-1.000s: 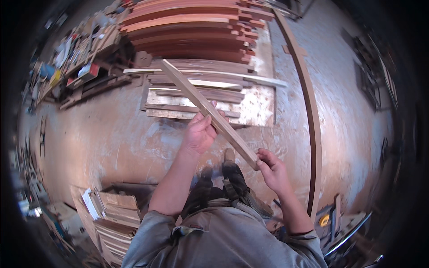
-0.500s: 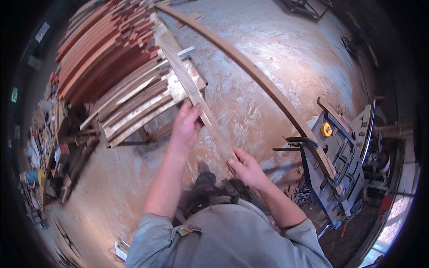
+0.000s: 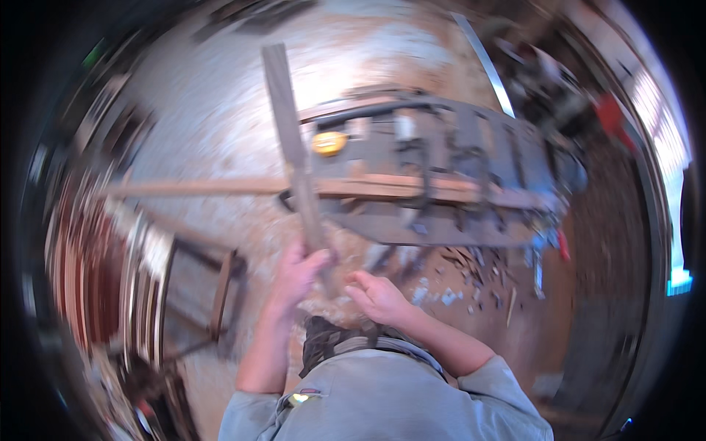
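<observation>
A long, narrow wooden board [image 3: 278,95] stands out ahead of me, slanting up and a little left, blurred by motion. My left hand [image 3: 298,270] is closed round its near end, the thumb lying across it. Just right of that end, my right hand [image 3: 379,298] is off the board, fingers loosely bent and thumb apart, with nothing seen in it. Beyond the board is a dark worktable [image 3: 441,234] with clamps [image 3: 423,173] on it. A long wooden beam [image 3: 375,185] lies across the table and reaches out to the left, passing behind my board.
A yellow tape measure [image 3: 329,143] rests on the worktable. Wood scraps [image 3: 471,272] litter the floor below it. Stacked reddish boards [image 3: 88,279] and a wooden stand [image 3: 220,294] are at the left. Machinery lies at the far right.
My view has turned right, bringing the worktable ahead and the stack to the left. My right hand has come off the board; the left still holds it.
</observation>
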Demonstrator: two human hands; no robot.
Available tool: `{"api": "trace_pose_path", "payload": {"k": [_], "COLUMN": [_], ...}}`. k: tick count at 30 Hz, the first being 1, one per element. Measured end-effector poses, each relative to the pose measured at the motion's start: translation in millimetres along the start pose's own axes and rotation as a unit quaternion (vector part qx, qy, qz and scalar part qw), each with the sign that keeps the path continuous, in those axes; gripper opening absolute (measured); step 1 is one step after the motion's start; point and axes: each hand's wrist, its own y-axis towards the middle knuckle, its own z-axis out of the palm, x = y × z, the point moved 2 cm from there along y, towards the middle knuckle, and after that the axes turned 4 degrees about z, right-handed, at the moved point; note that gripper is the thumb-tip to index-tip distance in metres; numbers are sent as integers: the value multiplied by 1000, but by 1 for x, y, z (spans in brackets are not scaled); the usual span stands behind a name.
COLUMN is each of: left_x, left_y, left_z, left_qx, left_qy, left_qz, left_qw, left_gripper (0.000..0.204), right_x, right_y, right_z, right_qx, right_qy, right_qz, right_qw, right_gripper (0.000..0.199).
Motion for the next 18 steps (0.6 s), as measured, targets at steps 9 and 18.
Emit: {"api": "trace_pose_path", "payload": {"k": [9,18], "left_x": [-42,-11], "left_y": [117,246], "left_z": [194,348], "left_qx": [81,234], "left_qy": [365,649], "left_qz": [59,132], "left_qw": [926,711], "left_gripper": [17,33], "right_x": [-46,-140], "right_y": [-168,-220], "right_z": [-262,-364], "right_qx": [-470,-596], "right_qy": [153,-97], "right_qz": [170,230], "right_qw": [853,763], "right_gripper": [18,38]}}
